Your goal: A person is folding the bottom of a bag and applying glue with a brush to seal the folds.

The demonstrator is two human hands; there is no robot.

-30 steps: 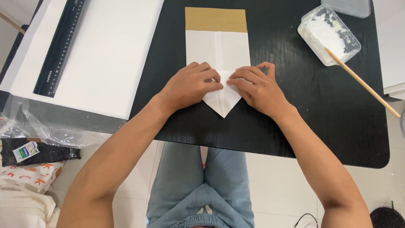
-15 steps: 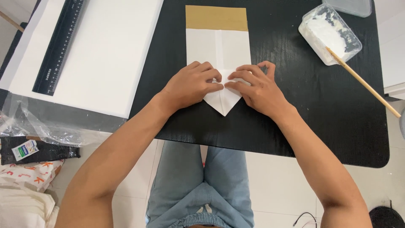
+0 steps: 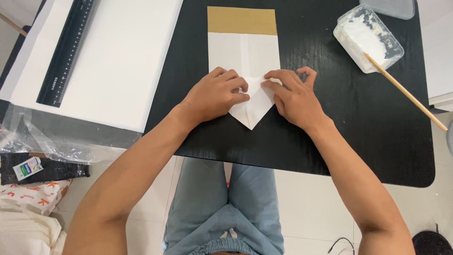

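A white paper sheet with a tan band across its far end lies on the black table. Its near end is folded into a downward point. My left hand presses flat on the left flap of that point, fingers curled toward the centre crease. My right hand presses on the right flap, fingertips meeting the left hand's near the middle. Neither hand lifts the paper off the table.
A large white board with a black ruler on it lies at the left. A clear plastic tub of white paste with a wooden stick stands at the far right. Crumpled clear plastic sits at the left edge.
My hands have shifted slightly on the folded point, with fingertips drawn closer together at the centre crease. The paper has stayed in place.
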